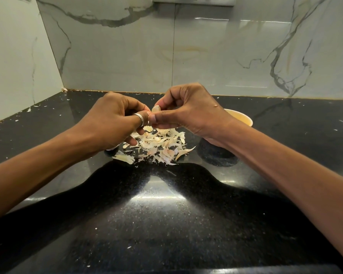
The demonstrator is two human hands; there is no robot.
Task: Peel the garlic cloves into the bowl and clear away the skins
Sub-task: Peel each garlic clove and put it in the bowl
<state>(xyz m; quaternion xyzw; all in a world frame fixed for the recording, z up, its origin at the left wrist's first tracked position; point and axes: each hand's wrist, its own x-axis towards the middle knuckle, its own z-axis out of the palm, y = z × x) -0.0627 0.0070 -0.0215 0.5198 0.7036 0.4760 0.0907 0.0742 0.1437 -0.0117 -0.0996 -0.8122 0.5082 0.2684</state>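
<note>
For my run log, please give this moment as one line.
step: peeling | left hand: pinches garlic clove | right hand: pinches it too | skins: piled on countertop | bowl: behind right wrist

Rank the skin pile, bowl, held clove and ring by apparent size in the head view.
1. Skin pile.
2. Bowl, partly hidden by the right hand, so unsure.
3. Clove and ring look alike.

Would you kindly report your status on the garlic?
Left hand and right hand pinching one pale garlic clove. Papery skin heap uncleared on black countertop. Cream round bowl partly hidden behind right hand.
</note>
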